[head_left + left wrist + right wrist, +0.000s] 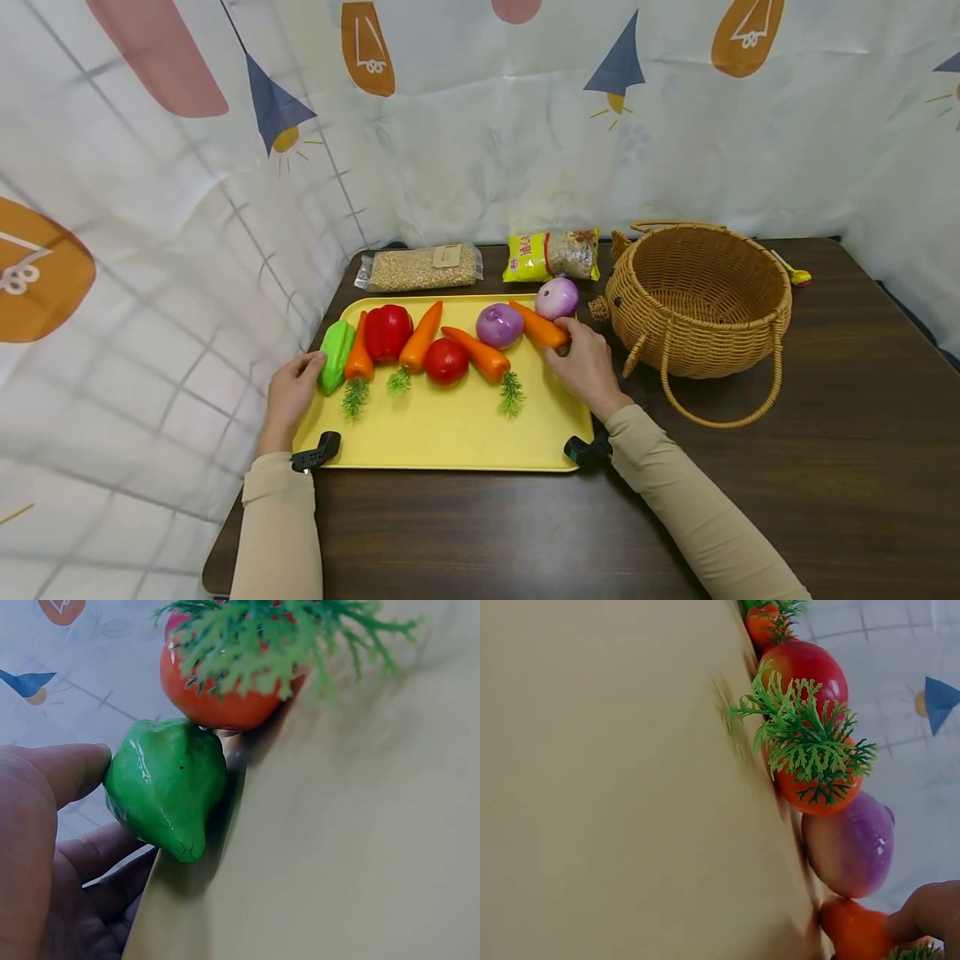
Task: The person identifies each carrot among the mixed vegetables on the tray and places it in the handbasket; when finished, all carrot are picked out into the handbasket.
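Observation:
On the yellow tray (450,433), my left hand (291,396) touches the outer side of a green vegetable (337,357) at the left edge. In the left wrist view the thumb of my left hand (52,847) meets the green vegetable (166,784), with the other fingers low beside it. My right hand (588,371) pinches the thick end of a carrot (538,325) at the tray's right side. The right wrist view shows a fingertip of my right hand (930,915) on that carrot (855,930), beside a purple onion (851,844).
Between the hands lie a red pepper (387,332), a tomato (446,362), more carrots (420,337) and an onion (499,325); a paler onion (557,298) sits at the back corner. Two packets (423,268) lie behind the tray. A wicker basket (697,300) stands right, a small spoon-like item (799,277) behind it.

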{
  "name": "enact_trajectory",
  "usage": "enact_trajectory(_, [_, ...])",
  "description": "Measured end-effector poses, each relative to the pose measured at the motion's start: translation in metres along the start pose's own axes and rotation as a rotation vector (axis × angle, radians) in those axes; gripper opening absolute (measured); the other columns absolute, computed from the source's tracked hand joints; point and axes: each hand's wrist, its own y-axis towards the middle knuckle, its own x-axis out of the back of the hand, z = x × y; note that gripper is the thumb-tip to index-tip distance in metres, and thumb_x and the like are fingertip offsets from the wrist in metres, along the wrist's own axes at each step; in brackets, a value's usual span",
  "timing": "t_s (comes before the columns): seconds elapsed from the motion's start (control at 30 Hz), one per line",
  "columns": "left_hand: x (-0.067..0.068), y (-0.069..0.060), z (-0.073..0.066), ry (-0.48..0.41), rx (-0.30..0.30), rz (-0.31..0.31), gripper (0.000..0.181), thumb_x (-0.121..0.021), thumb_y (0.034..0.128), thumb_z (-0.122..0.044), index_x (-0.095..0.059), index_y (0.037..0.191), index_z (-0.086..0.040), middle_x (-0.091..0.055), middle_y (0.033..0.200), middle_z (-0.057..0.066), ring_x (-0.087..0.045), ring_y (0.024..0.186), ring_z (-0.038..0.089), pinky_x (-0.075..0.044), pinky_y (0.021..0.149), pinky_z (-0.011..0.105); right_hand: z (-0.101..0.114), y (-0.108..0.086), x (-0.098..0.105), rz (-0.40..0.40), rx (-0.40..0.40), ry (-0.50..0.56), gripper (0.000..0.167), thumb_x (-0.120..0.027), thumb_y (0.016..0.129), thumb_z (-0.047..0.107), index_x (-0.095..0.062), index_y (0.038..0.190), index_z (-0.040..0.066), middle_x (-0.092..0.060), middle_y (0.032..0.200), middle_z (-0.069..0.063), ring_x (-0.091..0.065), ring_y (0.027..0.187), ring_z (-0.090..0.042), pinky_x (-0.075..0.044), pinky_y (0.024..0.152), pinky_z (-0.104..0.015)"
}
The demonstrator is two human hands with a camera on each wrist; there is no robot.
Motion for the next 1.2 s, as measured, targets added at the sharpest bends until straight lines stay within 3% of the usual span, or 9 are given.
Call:
enact_trajectory(0.43, [0.000, 0.000, 0.000, 0.002, -0.006, 0.004, 0.074, -0.039, 0.0990, -0.059, -0.044, 0.146, -0.003, -0.039, 0.150, 0.022, -0.033, 0.138, 0.042, -0.029, 0.111, 0.056, 0.006, 0.002, 0.006, -0.195, 0.046, 0.127, 0.040, -0.074, 0.081, 0.015, -0.065, 0.118, 0.004, -0.067, 0.108, -0.014, -0.063, 0.092, -0.028, -0.053, 0.078, -0.041])
enact_trajectory(0.97, [0.002, 0.000, -0.002, 0.009, 0.023, 0.001, 0.073, -0.039, 0.0983, -0.060, -0.045, 0.147, -0.005, -0.039, 0.150, 0.021, -0.033, 0.138, 0.042, -0.029, 0.112, 0.055, 0.023, 0.001, 0.023, -0.248, 0.148, 0.213, 0.042, -0.076, 0.082, 0.015, -0.064, 0.121, 0.004, -0.067, 0.113, -0.014, -0.067, 0.097, -0.026, -0.056, 0.082, -0.040])
enact_trajectory(1.2, [0.000, 0.001, -0.002, 0.001, 0.028, -0.003, 0.076, -0.040, 0.0965, -0.063, -0.045, 0.147, -0.006, -0.040, 0.150, 0.020, -0.034, 0.138, 0.041, -0.029, 0.112, 0.055, 0.027, 0.001, 0.033, -0.265, 0.180, 0.228, 0.041, -0.075, 0.083, 0.013, -0.064, 0.122, 0.003, -0.067, 0.112, -0.015, -0.068, 0.094, -0.025, -0.055, 0.074, -0.038])
